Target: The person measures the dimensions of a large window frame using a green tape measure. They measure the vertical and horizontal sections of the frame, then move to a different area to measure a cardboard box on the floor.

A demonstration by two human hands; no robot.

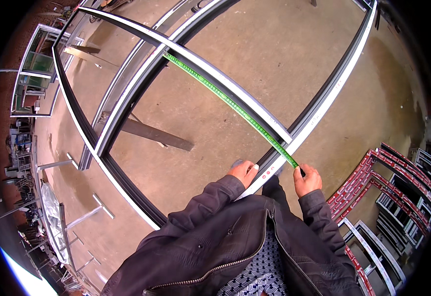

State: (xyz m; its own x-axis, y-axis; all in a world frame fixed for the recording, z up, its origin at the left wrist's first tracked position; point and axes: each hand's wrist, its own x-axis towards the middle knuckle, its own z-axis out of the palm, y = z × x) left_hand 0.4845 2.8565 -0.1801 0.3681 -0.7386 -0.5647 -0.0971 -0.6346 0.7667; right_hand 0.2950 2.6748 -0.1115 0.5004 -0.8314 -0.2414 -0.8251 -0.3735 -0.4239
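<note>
A large white-and-black window frame (324, 111) lies in front of me, split by a crossbar (230, 89) and another long bar. A green tape measure (225, 98) is stretched straight along the crossbar, from the far-left bar to the frame's near-right edge. My right hand (307, 181) is closed around the tape's near end, just outside that edge; a bit of black shows by the thumb, the rest hidden in the palm. My left hand (245, 172) grips the near edge of the frame, left of the tape, its fingertips partly hidden.
Red-and-white wrapped profiles (356, 187) and white frames (373, 251) are stacked at the right. Metal stands (89, 212) line the left floor. A glazed window unit (35, 71) leans at the far left. A dark beam (156, 134) lies beneath the frame.
</note>
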